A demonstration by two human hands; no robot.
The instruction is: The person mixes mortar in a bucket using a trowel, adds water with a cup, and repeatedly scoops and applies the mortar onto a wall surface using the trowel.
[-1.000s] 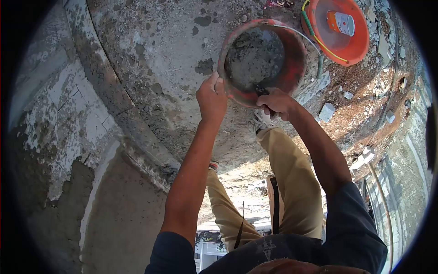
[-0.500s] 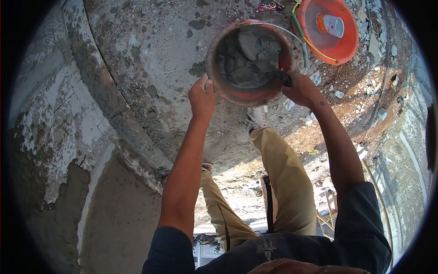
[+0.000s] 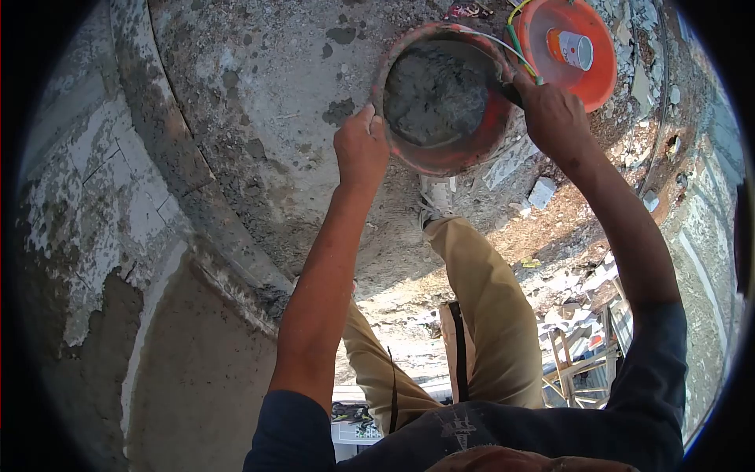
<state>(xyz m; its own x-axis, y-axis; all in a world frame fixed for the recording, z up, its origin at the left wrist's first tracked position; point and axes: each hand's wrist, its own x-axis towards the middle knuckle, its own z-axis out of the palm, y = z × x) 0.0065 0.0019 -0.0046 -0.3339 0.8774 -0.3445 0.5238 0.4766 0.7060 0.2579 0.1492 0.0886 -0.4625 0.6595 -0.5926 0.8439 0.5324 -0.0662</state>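
Mortar [image 3: 436, 94] in the bucket [image 3: 497, 130], between both hands.
Left hand [image 3: 362, 149], nearer the mortar, grips the bucket's left rim; right hand [image 3: 557, 118] clasps a dark handle [image 3: 511, 94] at the right rim.

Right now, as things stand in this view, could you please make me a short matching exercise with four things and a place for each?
Things:
1. Left hand
2. Right hand
3. White-and-orange can
4. Wet grey mix

Places:
A. Around a dark handle
B. Inside the bright orange bucket
C. Inside the stained bucket
D. On the left side of the stained bucket's rim

Right pairs: 1-D, 2-A, 3-B, 4-C.
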